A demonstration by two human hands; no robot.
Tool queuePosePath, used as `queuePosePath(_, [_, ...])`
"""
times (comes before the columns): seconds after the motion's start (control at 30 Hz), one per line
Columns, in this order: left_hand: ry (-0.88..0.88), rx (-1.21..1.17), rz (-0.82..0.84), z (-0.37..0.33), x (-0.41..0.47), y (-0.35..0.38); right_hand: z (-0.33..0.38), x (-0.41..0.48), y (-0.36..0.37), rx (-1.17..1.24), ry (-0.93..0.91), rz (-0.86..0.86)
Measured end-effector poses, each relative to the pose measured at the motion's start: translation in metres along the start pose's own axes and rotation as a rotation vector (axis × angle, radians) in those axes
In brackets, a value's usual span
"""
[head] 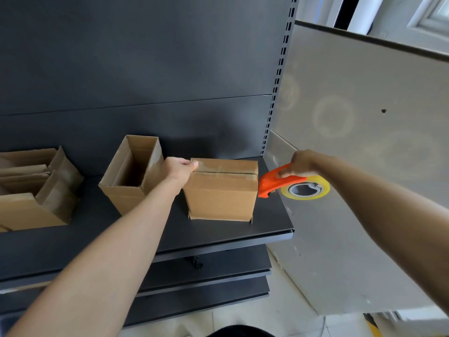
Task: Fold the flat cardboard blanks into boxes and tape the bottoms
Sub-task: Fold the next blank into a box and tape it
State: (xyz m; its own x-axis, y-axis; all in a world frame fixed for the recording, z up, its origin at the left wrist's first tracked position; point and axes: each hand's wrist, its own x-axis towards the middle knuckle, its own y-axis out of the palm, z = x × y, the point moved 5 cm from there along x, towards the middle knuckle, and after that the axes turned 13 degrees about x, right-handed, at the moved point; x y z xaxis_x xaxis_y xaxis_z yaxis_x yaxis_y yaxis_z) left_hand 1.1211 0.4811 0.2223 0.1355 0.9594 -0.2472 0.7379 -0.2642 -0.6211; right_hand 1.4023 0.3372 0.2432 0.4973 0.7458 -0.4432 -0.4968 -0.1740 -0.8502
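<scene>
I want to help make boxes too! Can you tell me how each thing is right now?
Taped box: upside down on the shelf, flaps shut, clear tape along the seam.
Open box: upright, tilted, top open, looks empty.
Cardboard pile: loose, not yet made into boxes.
Tape dispenser: held beside the taped box, roll loaded.
Left hand: steadying the taped box's top edge.
Right hand: gripping the dispenser.

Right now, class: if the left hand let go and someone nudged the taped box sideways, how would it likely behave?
The taped box is probably light: an identical open box beside it looks empty. On the smooth dark shelf it would likely slide rather than tip, being squat. Its corrugated walls should stay fairly stiff.
</scene>
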Motion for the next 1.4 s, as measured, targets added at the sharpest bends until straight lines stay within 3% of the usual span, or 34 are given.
queuePosePath(0.13, [0.003,0.000,0.003,0.002,0.000,0.000,0.025,-0.001,0.003,-0.039,-0.037,-0.028])
queuePosePath(0.3, [0.032,0.023,0.038,0.003,0.003,0.002,0.046,-0.002,0.027,-0.266,-0.110,-0.138])
queuePosePath(0.5, [0.104,0.111,0.048,0.002,0.008,-0.002,0.019,0.024,0.032,0.003,0.046,-0.204])
queuePosePath(0.77, [0.256,0.210,0.023,-0.002,0.006,-0.007,0.030,0.071,0.082,0.096,-0.029,-0.076])
queuePosePath(0.87, [0.279,0.244,-0.014,-0.004,0.006,-0.008,0.041,0.066,0.087,0.121,-0.142,-0.036])
queuePosePath(0.93, [0.291,0.270,-0.043,-0.006,0.005,-0.009,0.043,0.064,0.079,0.289,-0.132,-0.024])
queuePosePath(1.0, [0.291,0.289,-0.077,-0.006,0.008,-0.010,0.049,0.051,0.064,0.684,-0.125,0.044])
queuePosePath(1.07, [0.295,0.311,-0.097,-0.005,0.011,-0.009,0.061,0.029,0.058,0.980,-0.146,0.326])
queuePosePath(1.13, [0.302,0.336,-0.072,-0.003,0.014,-0.005,0.067,0.006,0.062,0.901,-0.156,0.606])
queuePosePath(1.17, [0.299,0.334,-0.049,-0.001,0.015,-0.002,0.068,-0.002,0.065,0.818,-0.162,0.669])
queuePosePath(1.3, [0.259,0.281,0.018,0.003,0.015,0.006,0.068,-0.008,0.070,0.624,-0.174,0.591])
queuePosePath(1.4, [0.260,0.261,0.220,0.000,0.014,0.016,0.071,-0.010,0.071,0.561,-0.117,0.523])
